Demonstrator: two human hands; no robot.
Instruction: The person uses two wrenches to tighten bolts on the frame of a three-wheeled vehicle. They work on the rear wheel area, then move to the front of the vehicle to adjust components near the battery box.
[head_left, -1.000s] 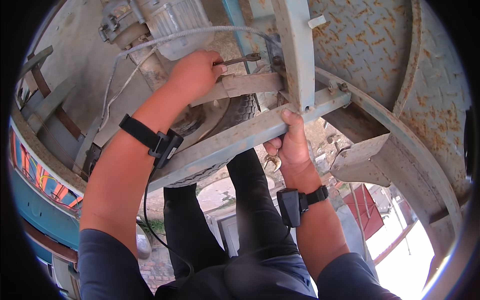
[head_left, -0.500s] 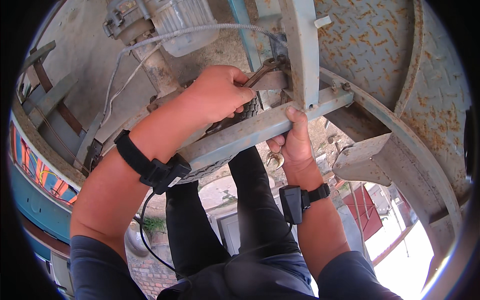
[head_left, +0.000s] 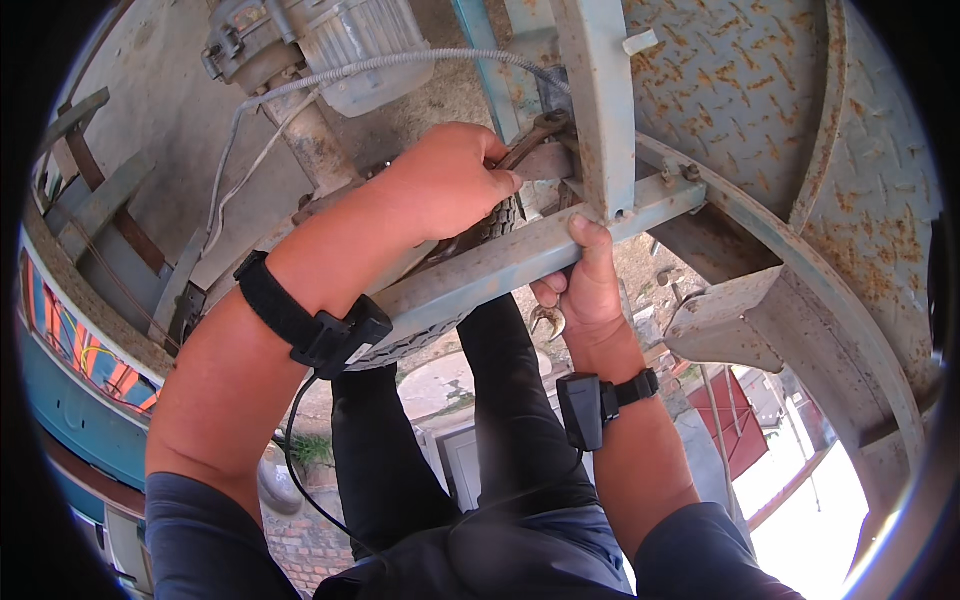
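My left hand (head_left: 456, 182) is closed round the shaft of a dark, worn wrench (head_left: 524, 146). Its head reaches a fastener beside the blue-grey upright post (head_left: 606, 110); the exact fit is hidden. Lower right, my right hand (head_left: 590, 285) presses its thumb on the side of the horizontal blue-grey beam (head_left: 500, 262), fingers curled beneath. Out of that grip sticks the open jaw of a second wrench (head_left: 548, 321); its other end is out of sight behind hand and beam. A treaded tyre (head_left: 415, 340) shows under the beam.
A finned motor (head_left: 365, 60) and a grey corrugated conduit (head_left: 400, 62) are at the upper left. On the right, a rusty tread-plate (head_left: 730, 90) and a curved steel rim (head_left: 800, 262) crowd close. Bolts (head_left: 680, 172) protrude at the beam's right end.
My left hand has shifted slightly up and right, and the wrench has turned a little with it. My right hand keeps its place on the beam.
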